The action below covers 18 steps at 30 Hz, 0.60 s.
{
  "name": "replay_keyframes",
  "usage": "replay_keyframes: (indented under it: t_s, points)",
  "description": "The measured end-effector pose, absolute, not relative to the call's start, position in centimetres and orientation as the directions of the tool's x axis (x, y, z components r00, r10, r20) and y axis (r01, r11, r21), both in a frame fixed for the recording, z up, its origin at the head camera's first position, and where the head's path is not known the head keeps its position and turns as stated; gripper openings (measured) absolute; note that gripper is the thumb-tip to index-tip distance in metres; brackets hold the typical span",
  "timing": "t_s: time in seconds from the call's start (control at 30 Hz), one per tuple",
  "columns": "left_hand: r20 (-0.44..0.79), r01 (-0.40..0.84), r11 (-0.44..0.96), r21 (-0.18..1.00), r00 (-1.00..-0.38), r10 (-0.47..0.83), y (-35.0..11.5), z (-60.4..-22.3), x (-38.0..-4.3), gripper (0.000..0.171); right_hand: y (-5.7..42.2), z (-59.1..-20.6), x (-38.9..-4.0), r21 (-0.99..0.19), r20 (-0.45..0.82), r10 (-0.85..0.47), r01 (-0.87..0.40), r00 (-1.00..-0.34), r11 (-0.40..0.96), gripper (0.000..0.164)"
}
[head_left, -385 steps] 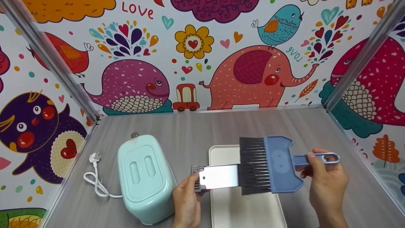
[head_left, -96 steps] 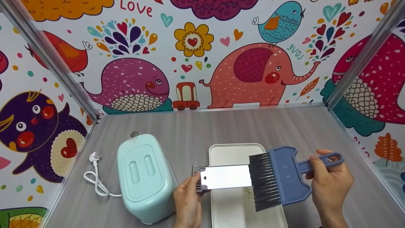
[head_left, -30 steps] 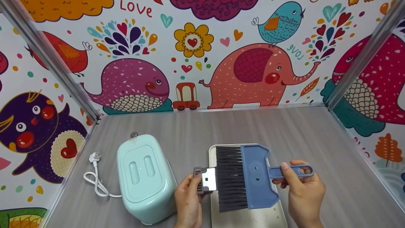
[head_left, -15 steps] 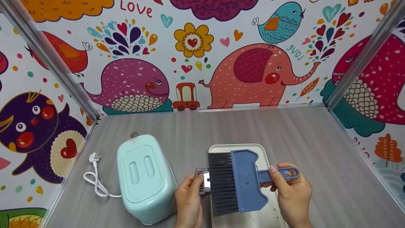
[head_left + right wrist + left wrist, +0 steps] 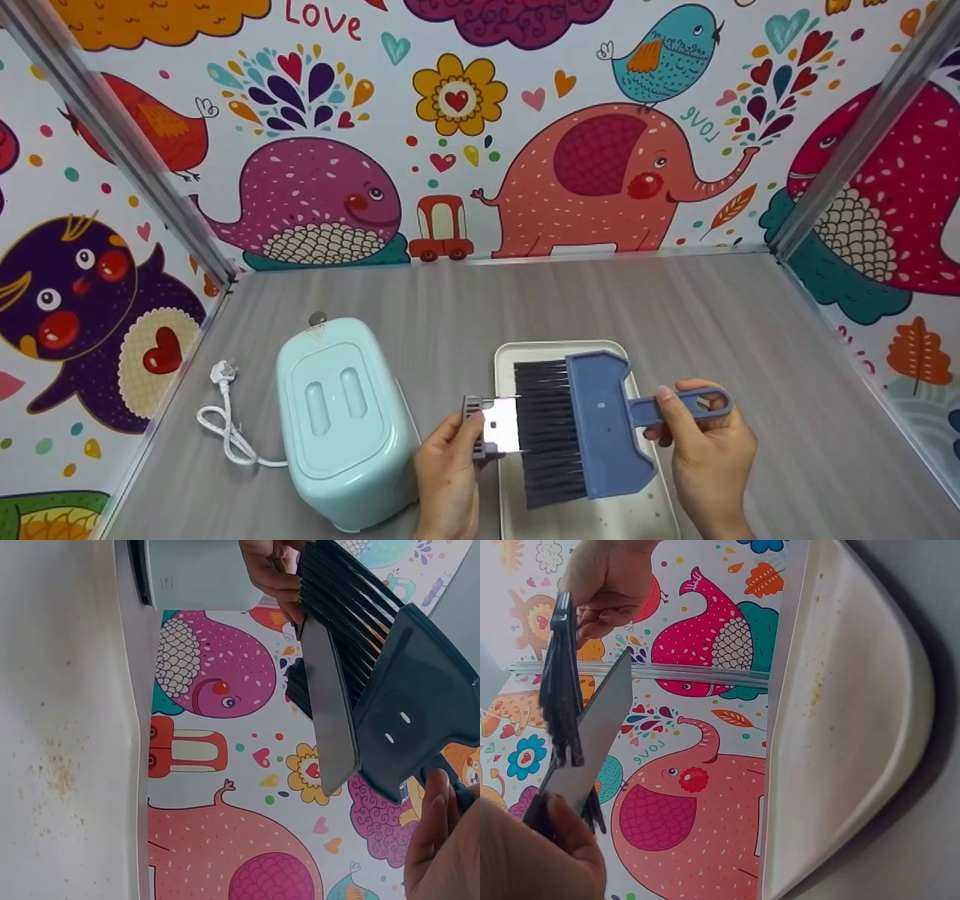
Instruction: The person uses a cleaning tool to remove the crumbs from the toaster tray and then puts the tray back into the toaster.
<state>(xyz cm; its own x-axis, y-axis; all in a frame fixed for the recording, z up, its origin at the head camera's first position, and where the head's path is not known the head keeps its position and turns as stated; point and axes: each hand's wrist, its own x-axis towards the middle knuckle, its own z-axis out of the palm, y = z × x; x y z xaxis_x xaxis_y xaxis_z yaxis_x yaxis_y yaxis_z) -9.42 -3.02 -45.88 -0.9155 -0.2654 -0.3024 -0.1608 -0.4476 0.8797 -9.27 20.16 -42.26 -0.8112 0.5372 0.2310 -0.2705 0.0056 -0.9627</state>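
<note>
In the head view my left hand (image 5: pixel 451 472) pinches the grey slotted end of a flat metal crumb tray (image 5: pixel 502 425). My right hand (image 5: pixel 711 450) grips the handle of a wide blue brush (image 5: pixel 611 427), whose dark bristles lie across the plate and hide much of it. From the left wrist view, the brush (image 5: pixel 561 682) has bristles on both sides of the plate (image 5: pixel 604 727). The right wrist view likewise shows the metal plate (image 5: pixel 328 705) between bristles. Both things are held above a cream shallow tray (image 5: pixel 551 521), where crumbs (image 5: pixel 61 774) lie scattered.
A mint toaster (image 5: pixel 349 412) with a lidded top stands on the grey table (image 5: pixel 442 315), left of the cream tray. Its white cord (image 5: pixel 229 439) and plug lie further left. Patterned panels (image 5: pixel 450 172) with metal corner strips enclose the back and sides.
The right hand has drawn the brush leftward along the crumb tray to near its slotted end, then slightly back right. The left hand has stayed nearly still. More crumbs show in the cream tray.
</note>
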Motion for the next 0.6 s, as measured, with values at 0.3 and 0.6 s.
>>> replay_keyframes:
  t_s: [0.3, 0.6]
  points:
    - [-0.306, -0.158, -0.442, 0.883, -0.907, -0.288, -3.0, -45.8, -9.3, 0.030, 20.9, -41.6, -9.5, -0.960, 0.260, 0.570, -0.271, -0.779, 0.067, 0.009]
    - [-0.306, -0.158, -0.444, 0.882, -0.909, -0.285, -3.1, -45.6, -9.3, 0.028, 21.6, -41.7, -9.6, -0.947, 0.289, 0.593, -0.315, -0.751, 0.062, 0.011]
